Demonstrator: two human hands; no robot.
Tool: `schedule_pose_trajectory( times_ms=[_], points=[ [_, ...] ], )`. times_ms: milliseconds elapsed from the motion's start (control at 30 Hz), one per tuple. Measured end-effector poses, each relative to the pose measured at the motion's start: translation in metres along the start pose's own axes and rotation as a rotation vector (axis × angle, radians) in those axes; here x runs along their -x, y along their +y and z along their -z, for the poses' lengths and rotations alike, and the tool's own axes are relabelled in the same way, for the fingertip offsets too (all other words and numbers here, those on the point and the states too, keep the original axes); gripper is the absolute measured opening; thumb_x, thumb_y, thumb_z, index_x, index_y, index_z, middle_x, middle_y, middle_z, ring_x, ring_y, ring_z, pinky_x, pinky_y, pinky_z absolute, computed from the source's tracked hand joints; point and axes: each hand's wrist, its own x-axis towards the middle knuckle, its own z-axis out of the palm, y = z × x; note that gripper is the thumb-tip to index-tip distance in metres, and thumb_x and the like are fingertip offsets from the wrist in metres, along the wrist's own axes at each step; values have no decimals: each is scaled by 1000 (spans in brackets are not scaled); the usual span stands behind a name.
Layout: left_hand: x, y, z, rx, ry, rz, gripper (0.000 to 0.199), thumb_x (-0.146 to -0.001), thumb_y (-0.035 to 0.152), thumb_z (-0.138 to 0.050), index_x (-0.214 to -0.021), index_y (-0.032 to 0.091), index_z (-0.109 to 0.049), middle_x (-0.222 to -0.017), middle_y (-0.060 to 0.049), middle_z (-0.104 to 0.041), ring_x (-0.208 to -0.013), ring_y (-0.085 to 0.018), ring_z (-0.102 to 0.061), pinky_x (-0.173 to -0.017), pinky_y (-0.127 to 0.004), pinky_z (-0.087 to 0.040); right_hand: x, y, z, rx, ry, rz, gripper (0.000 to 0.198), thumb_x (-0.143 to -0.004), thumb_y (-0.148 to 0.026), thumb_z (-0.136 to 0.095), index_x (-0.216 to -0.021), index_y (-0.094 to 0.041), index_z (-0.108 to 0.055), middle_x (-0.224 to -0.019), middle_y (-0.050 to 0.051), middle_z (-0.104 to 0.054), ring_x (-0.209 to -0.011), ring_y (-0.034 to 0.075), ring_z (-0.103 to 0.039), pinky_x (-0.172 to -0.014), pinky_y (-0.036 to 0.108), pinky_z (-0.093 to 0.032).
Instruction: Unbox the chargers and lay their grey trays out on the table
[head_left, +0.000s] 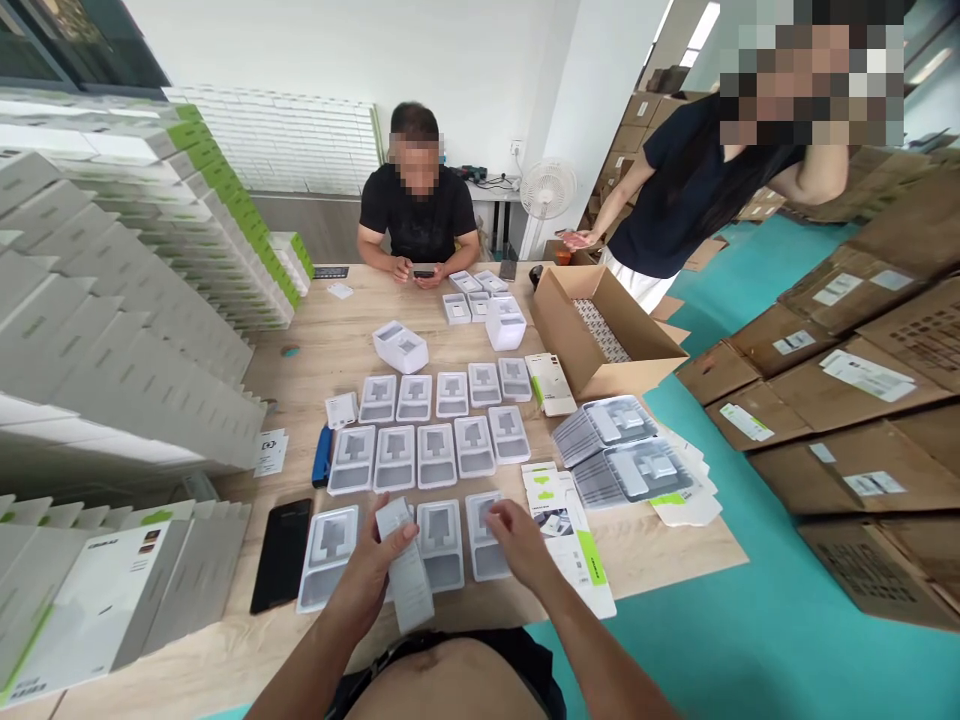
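Note:
My left hand (pixel 373 570) grips a slim white and grey box (pixel 406 566), held tilted above the near edge of the wooden table (pixel 330 350). My right hand (pixel 519 545) rests with its fingers on a grey plastic tray (pixel 486 535) in the nearest row. Several more grey trays (pixel 436 453) lie in rows on the table ahead of both hands. A white and green packaging sleeve (pixel 577 540) lies just right of my right hand.
A black phone (pixel 282 554) and a blue tool (pixel 322 456) lie at left. Stacks of white boxes (pixel 112 330) line the left side. An open cardboard carton (pixel 600 325) and stacked trays (pixel 626 450) sit at right. One person sits opposite; another stands at right beside brown cartons (pixel 847 390).

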Motion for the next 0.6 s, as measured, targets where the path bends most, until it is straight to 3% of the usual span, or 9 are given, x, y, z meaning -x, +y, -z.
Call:
schedule_pose_trajectory(
  times_ms=[100, 200, 400, 600],
  points=[
    [0, -2, -8, -46, -53, -8, 101, -61, 33, -90, -145, 28, -34, -105, -6, -70, -91, -25, -68, -79, -33, -52, 15, -33, -32, -127, -214, 100, 26, -83, -43, -59, -92, -20, -68, -85, 2, -67, -80, 17, -59, -74, 27, -45],
    [1, -3, -12, -63, -90, -25, 102, -60, 37, -89, -145, 27, -33, -100, -5, -70, -89, -24, -68, -80, -33, -52, 24, -50, -58, -292, -303, 151, 29, -84, -43, -60, -83, -16, -69, -74, 1, -63, -71, 15, -54, -67, 26, -42],
    [1, -4, -10, -58, -117, -43, 101, -62, 38, -89, -145, 28, -32, -114, -8, -68, -100, -25, -67, -86, -34, -51, 28, -50, -71, -313, -254, 151, 34, -88, -46, -56, -80, -15, -68, -71, 1, -60, -69, 15, -52, -66, 27, -40],
    [0, -8, -16, -11, -96, -40, 97, -65, 37, -87, -145, 28, -34, -121, -9, -65, -104, -24, -66, -86, -31, -52, 32, -57, -66, 22, -50, 423, 31, -97, -37, -40, -78, -18, -55, -83, 3, -55, -78, 17, -52, -74, 30, -41]
  ],
)
